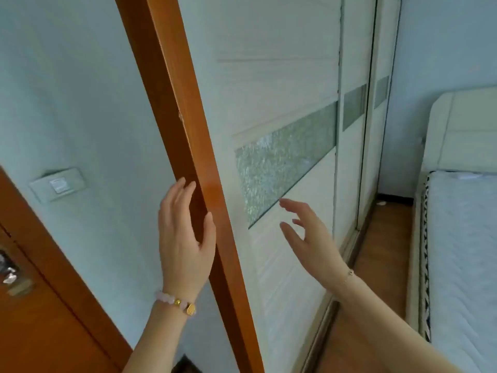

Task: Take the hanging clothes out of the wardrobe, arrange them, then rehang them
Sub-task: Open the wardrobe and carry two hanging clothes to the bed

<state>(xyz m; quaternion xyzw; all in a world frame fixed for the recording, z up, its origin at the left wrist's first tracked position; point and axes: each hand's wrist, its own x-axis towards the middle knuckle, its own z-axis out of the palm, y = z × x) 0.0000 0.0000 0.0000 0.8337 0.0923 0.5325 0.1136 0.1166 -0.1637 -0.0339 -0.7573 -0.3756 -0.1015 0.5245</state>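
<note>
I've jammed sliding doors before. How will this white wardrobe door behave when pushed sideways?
The wardrobe door is a tall rigid panel, so it probably slides as one piece along its floor track. Its smooth face likely gives the right hand little grip; the glass band may be fragile.

Wall (pixel 80 103) — pale blue-green, with a white switch plate (pixel 58 184) mounted on it.
Door frame (pixel 172 103): orange-brown wood, running aslant through the view.
Door (pixel 40 319): same wood, lower left, with a metal lock (pixel 10 270).
Wardrobe (pixel 282 76): white sliding panels, each crossed by a textured glass band.
Floor (pixel 382 251) — brown wood.
Bed (pixel 462 130): cream padded headboard and white quilted mattress (pixel 465 251), with a strip of floor between it and the wardrobe.
Light: soft and even.
</note>
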